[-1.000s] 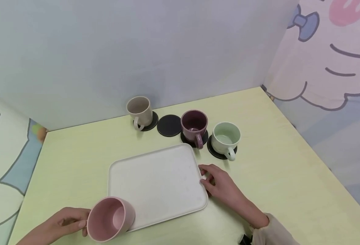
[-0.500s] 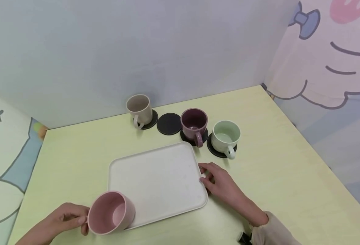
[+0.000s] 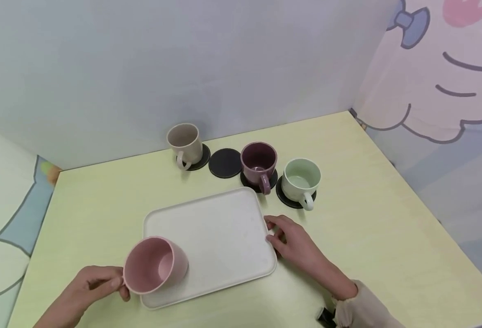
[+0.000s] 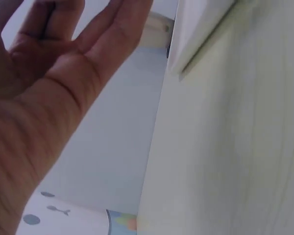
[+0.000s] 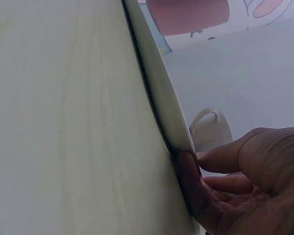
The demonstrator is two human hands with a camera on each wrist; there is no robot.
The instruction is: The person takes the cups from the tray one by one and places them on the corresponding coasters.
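My left hand pinches a pink mug at its left side, where the fingers cover the handle. The mug tilts with its mouth toward me and hangs over the left front part of a white tray. In the right wrist view the pink mug shows above the tray's rim. Thumb and fingers of my right hand pinch the tray's right edge; the right wrist view has this right hand with fingertips at the rim. The left wrist view shows the left hand beside a tray corner.
Behind the tray stand a beige mug, a purple mug and a pale green mug, each on a black coaster. A bare black coaster lies between the beige and purple mugs. A wall rises along the table's back.
My left hand has moved the pink mug up and to the right, further over the tray. The right hand stays at the tray's edge, and the view has shifted slightly.
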